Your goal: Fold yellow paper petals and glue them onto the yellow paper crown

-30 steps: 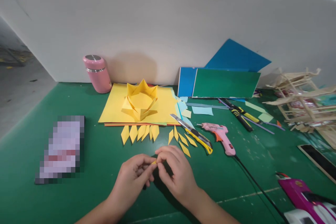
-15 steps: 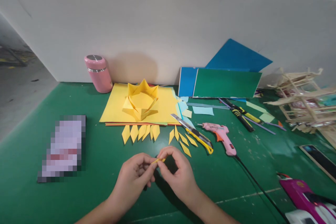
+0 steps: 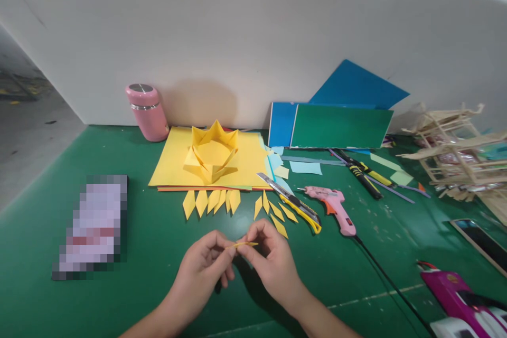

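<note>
Between my two hands, low in the middle of the view, is a small yellow paper piece [image 3: 246, 244]. My left hand [image 3: 204, 264] pinches its left end between thumb and finger. The thumb and forefinger of my right hand [image 3: 275, 261] close on its right part. Just beyond the hands lie several yellow paper diamonds [image 3: 214, 200], in a row on the left and a loose cluster on the right. Behind them a folded yellow paper crown shape [image 3: 212, 161] sits on a stack of coloured paper sheets [image 3: 168, 163].
Right of the diamonds lie a yellow utility knife [image 3: 303, 208] and a pink glue gun [image 3: 335, 206] with a black cord. Further right are pliers [image 3: 366, 177], a stick model [image 3: 455, 148] and a phone [image 3: 481, 243]. A pink flask [image 3: 148, 113] stands back left.
My right hand has shifted slightly to the right along the yellow paper piece, and more of the piece now shows. My left hand has barely moved.
</note>
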Demonstrator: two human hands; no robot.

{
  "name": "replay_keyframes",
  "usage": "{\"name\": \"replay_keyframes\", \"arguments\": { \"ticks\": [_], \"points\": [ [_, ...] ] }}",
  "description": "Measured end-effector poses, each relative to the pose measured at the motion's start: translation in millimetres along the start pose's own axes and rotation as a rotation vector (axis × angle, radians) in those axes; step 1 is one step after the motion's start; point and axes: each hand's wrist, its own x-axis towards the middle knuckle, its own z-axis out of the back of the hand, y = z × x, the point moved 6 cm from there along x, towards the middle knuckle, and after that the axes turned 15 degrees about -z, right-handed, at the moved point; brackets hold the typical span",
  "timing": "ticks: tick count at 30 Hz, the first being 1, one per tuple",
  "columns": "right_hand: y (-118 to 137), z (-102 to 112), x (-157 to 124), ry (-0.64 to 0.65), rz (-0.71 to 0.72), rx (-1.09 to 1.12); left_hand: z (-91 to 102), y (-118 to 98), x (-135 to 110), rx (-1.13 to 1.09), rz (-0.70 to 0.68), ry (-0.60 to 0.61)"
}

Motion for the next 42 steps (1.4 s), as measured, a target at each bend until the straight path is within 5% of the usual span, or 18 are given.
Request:
{"name": "replay_keyframes", "arguments": {
  "ticks": [3,11,18,27,38,42],
  "points": [
    [1,2,2,0.026,-0.035,0.029,-0.4,0,1,0.016,0.015,0.054],
    [1,3,5,0.030,-0.054,-0.006,3.8,-10,2,0.236,-0.230,0.067],
    [-3,-3,5,0.106,-0.112,0.017,3.4,2,1,0.074,0.028,0.060],
    [-2,6,13,0.029,-0.055,0.049,4.9,2,8,0.046,0.026,0.006],
    [18,-1,-3,0.082,0.089,-0.193,1.2,-7,0,0.146,-0.163,0.030],
    [34,11,-7,-0.031,0.237,-0.373,3.0,-28,3,0.436,-0.406,0.136]
  ]
}}
